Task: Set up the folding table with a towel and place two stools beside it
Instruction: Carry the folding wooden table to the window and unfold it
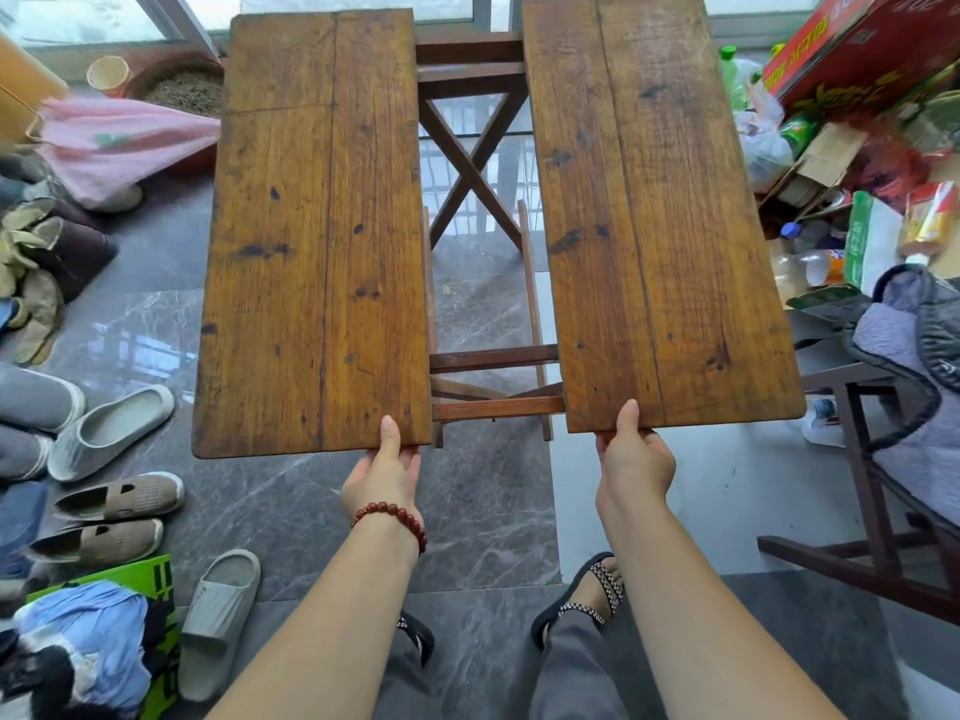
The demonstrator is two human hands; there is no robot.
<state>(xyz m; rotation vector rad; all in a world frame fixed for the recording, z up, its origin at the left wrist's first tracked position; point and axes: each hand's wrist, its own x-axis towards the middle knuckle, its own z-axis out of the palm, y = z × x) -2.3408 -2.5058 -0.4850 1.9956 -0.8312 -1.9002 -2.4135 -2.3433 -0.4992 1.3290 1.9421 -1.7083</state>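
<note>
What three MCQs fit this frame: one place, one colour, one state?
1. The left hand grips:
A) the left board at its near edge
B) its far edge
C) a slipper

2. The bracelet is:
A) green
B) red
C) white

3. The left board and right board are:
A) joined flush
B) apart, with the frame showing between them
C) covered by a towel

Answers:
1 A, the thumb lies on top at the near edge.
2 B, dark red beads circle the left wrist.
3 B, crossed legs and floor show through the gap.
</note>
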